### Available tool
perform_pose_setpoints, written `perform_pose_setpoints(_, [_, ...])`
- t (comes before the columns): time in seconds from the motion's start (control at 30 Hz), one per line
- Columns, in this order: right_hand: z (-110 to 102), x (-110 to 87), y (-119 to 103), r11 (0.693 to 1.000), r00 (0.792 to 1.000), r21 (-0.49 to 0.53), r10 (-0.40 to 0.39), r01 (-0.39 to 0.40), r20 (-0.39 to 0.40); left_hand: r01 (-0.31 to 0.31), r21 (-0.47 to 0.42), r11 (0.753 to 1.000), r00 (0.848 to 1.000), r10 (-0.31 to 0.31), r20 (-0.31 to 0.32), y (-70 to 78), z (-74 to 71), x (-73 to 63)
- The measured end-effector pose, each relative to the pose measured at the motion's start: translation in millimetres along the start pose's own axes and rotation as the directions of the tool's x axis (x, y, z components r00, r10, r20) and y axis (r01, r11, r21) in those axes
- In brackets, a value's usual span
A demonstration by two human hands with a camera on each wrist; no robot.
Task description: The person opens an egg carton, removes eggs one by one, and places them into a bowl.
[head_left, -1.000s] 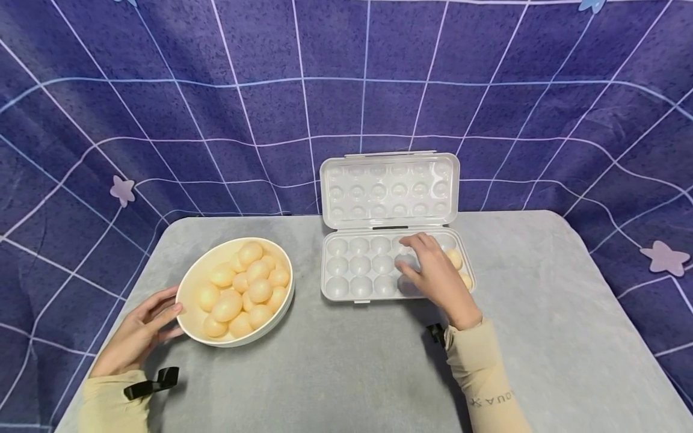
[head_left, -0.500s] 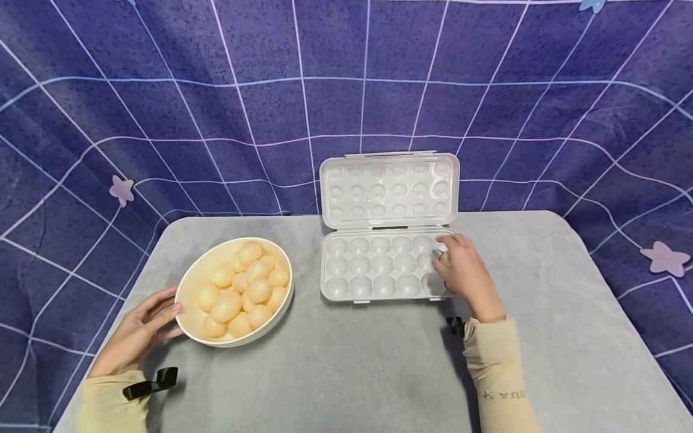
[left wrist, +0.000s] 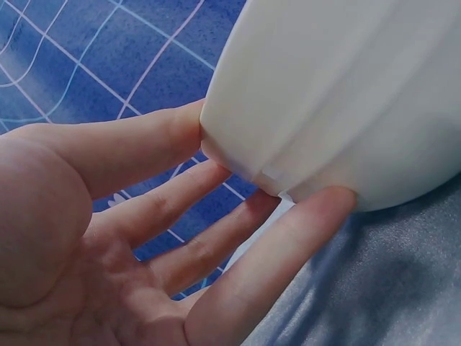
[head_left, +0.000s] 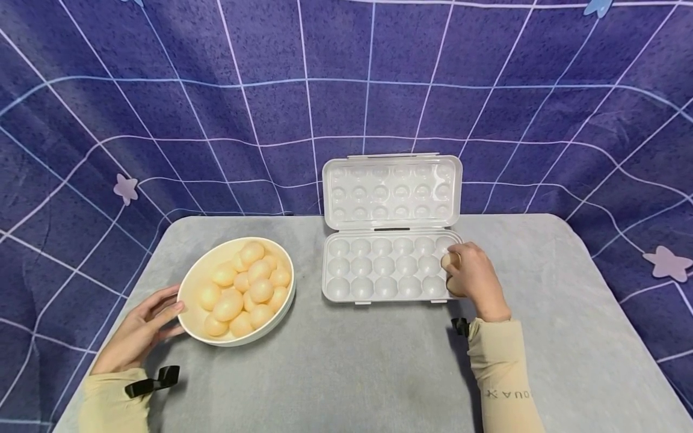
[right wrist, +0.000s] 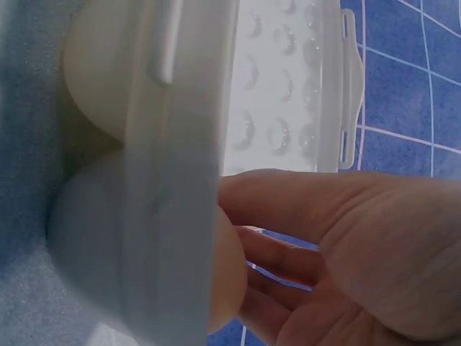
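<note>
A cream bowl (head_left: 186, 322) heaped with pale yellow eggs (head_left: 227, 305) stands on the left of the table. My left hand (head_left: 138, 331) touches its outer left side; in the left wrist view the fingers are nearly straight against the wall and the thumb meets the rim. A white egg box (head_left: 373, 267) lies with its lid (head_left: 392, 192) raised at the back. Over its right end, my right hand (head_left: 476, 279) pinches an egg (right wrist: 229, 277) in the right-hand column. Another egg hides partly under that hand in the head view.
A grey cloth (head_left: 346, 373) covers the table. Behind it and at both sides hangs a blue curtain (head_left: 335, 108) with a grid pattern. Bare table separates the bowl from the egg box, and the box's other cups hold no eggs.
My right hand has moved right, from above the box's cups to its right-hand column, and its fingers have closed on an egg there. My left hand has stayed at the bowl.
</note>
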State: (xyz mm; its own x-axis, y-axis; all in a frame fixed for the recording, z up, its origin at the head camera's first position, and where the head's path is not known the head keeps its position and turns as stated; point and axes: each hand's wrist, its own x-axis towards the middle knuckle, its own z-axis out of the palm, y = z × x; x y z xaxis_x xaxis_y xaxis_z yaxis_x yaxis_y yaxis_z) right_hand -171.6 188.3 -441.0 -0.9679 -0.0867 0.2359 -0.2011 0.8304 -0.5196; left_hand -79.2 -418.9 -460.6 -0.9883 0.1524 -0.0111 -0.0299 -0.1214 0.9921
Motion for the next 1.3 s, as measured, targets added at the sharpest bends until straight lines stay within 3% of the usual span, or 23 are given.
perform_pose_setpoints(0.53, [6.9,-1.1,3.4,1.000,0.999,0.010,-0.015,0.015,-0.031,-0.006,-0.005,1.000,1.000,0.006,0.014,1.0,-0.2,-1.5])
perform_pose_setpoints(0.73, [1.5,0.3,-0.1,0.999,0.995,0.033,-0.018,0.021,-0.098,0.000,0.006,1.000,1.000,0.000,0.004,0.1,-1.9,-0.6])
perform_pose_setpoints(0.9, [-5.4,2.6,-8.6,0.998,0.987,0.055,-0.027,0.036,-0.156,-0.005,0.015,1.000,1.000,0.005,0.010,-0.4,-0.9,0.6])
perform_pose_setpoints(1.1, [-4.6,3.4,-26.7,0.990,0.978,0.093,-0.086,0.105,-0.191,-0.007,0.023,1.000,1.000,0.007,0.011,0.5,-1.7,-1.8])
perform_pose_setpoints(1.3, [0.3,10.3,-49.6,0.980,0.980,0.151,-0.102,0.129,-0.172,-0.007,0.025,1.000,1.000,0.007,0.002,1.7,-1.4,-0.8])
